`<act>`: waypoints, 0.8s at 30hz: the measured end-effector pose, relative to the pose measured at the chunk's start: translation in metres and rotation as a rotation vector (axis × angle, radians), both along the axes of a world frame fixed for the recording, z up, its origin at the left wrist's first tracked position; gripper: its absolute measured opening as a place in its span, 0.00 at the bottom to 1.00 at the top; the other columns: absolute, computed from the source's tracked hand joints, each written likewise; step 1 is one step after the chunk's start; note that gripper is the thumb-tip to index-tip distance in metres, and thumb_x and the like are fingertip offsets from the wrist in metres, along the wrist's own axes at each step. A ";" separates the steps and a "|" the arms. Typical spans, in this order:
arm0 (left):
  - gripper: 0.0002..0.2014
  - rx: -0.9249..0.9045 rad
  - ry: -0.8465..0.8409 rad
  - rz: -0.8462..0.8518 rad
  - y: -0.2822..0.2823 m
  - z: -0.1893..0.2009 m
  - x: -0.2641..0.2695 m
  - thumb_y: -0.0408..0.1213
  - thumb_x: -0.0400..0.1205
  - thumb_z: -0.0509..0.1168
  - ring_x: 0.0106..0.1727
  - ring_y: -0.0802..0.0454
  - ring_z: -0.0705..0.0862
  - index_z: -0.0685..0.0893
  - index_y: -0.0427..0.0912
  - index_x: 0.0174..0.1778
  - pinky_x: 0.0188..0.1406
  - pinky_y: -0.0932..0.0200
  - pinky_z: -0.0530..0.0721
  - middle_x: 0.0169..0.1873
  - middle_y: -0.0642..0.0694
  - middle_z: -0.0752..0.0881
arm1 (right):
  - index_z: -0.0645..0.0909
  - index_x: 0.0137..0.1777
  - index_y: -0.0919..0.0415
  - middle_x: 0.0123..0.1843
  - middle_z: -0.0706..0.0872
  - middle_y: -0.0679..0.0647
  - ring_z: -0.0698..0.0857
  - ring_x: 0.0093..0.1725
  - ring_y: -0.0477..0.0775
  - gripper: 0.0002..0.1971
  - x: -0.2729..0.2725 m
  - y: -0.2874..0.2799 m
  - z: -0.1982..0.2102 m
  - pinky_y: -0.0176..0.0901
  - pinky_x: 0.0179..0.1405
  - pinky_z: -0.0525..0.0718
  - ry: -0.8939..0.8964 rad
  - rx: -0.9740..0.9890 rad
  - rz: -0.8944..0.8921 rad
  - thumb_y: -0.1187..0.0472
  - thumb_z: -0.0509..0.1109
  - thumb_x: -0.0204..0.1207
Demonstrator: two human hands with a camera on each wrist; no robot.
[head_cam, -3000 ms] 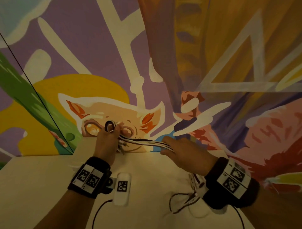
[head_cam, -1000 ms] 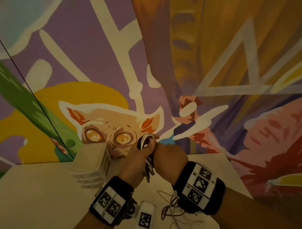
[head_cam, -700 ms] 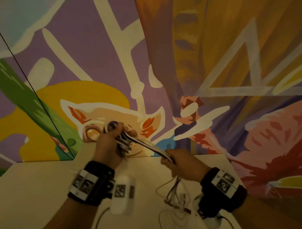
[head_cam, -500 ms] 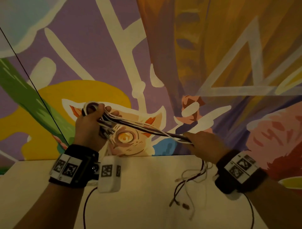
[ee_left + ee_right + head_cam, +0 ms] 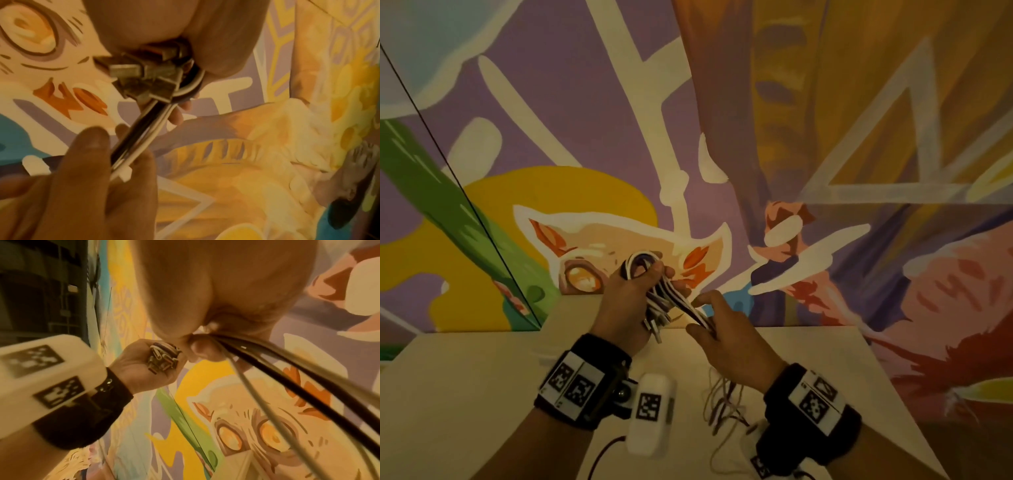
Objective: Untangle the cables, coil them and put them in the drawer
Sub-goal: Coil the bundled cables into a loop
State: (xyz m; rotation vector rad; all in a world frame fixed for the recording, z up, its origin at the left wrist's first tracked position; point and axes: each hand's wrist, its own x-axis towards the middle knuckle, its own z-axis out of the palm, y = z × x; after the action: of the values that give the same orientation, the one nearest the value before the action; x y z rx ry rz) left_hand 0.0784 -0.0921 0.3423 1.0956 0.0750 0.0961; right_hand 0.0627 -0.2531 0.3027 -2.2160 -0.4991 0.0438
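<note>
Above the pale surface (image 5: pixel 465 394), in front of the painted wall (image 5: pixel 825 137), both my hands work one bundle of cables (image 5: pixel 664 294). My left hand (image 5: pixel 626 301) is curled round the coiled part: loops of white and dark cable stick out over my fingers, and a cluster of metal plugs (image 5: pixel 144 76) juts from the underside of my fist, seen close in the left wrist view. From that fist the strands run down and to the right into my right hand (image 5: pixel 729 346), whose thumb and fingers pinch them together just beside the left hand. So each grip is pressed onto the cables, none of them spread.

Past my right hand the loose ends (image 5: pixel 722 404) hang down toward the surface in thin tangled loops, under my right wrist. In the right wrist view a black strand (image 5: pixel 287 386) and pale ones fan out from the pinch, and my left fist shows with the plugs in it.

Black bands with printed markers sit on both wrists, and a white block (image 5: pixel 652 411) with a marker hangs off the left band. I cannot see the drawer.
</note>
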 end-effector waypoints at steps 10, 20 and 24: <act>0.05 0.404 -0.207 0.068 0.020 -0.016 0.004 0.40 0.85 0.63 0.34 0.42 0.76 0.80 0.49 0.55 0.28 0.52 0.80 0.34 0.42 0.77 | 0.68 0.66 0.50 0.54 0.84 0.56 0.77 0.50 0.53 0.12 -0.022 -0.007 0.040 0.44 0.40 0.80 -0.286 -0.382 0.238 0.54 0.60 0.84; 0.46 0.203 -0.103 -0.528 0.004 -0.032 -0.018 0.77 0.54 0.72 0.50 0.29 0.77 0.86 0.44 0.58 0.45 0.46 0.83 0.48 0.27 0.81 | 0.74 0.60 0.54 0.53 0.83 0.55 0.76 0.41 0.44 0.08 -0.007 0.000 0.072 0.39 0.42 0.79 -0.287 -0.257 0.453 0.60 0.60 0.84; 0.46 0.256 -0.145 -0.538 0.003 -0.029 -0.026 0.61 0.54 0.84 0.36 0.46 0.86 0.75 0.48 0.66 0.35 0.52 0.88 0.41 0.47 0.90 | 0.71 0.60 0.49 0.49 0.86 0.53 0.84 0.43 0.51 0.08 -0.001 -0.005 0.068 0.52 0.45 0.87 -0.270 -0.172 0.326 0.55 0.62 0.83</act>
State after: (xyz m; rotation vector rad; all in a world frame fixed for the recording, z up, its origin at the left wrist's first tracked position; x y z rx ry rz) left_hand 0.0528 -0.0890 0.3132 1.3264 -0.3708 -0.3055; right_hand 0.0613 -0.2580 0.3708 -2.2964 -1.0380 -0.0434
